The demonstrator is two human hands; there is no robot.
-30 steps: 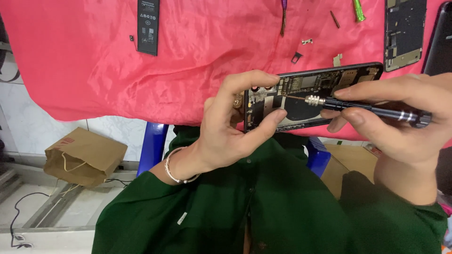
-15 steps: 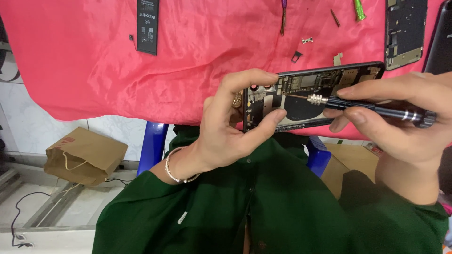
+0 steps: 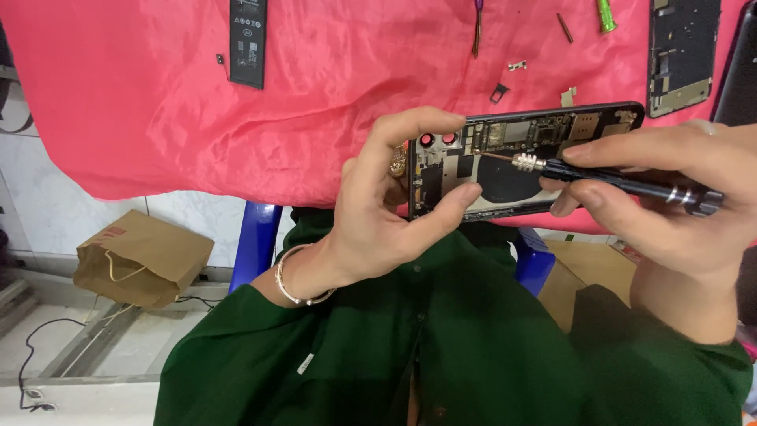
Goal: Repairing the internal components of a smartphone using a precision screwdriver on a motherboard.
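A red cloth (image 3: 158,118) covered the bench, hanging over its near edge, and on it lay a black battery (image 3: 247,39) at the far left, a second opened phone frame (image 3: 683,47) at the far right, and a few small loose metal parts (image 3: 516,65) between them. Below the cloth's edge a brown paper bag (image 3: 142,256) sat on the floor. The opened phone (image 3: 524,162) was held on its long edge just in front of the bench, above the person's lap, its bared boards and coil facing the camera. The left hand (image 3: 378,213) was half closed about the phone's left end, forefinger curled over the top edge and thumb pressed to the lower edge. The right hand (image 3: 670,213) was closed in a pinch on a slim black screwdriver (image 3: 623,180), finger and thumb near its front collar, the shaft lying almost level. Its tip touched the board just right of the two round red-ringed camera openings (image 3: 438,140). By the look of it, a screw was being worked inside the phone; the next move would call for a steady tip and a firm, unmoving phone, since the screw itself was too small to make out.
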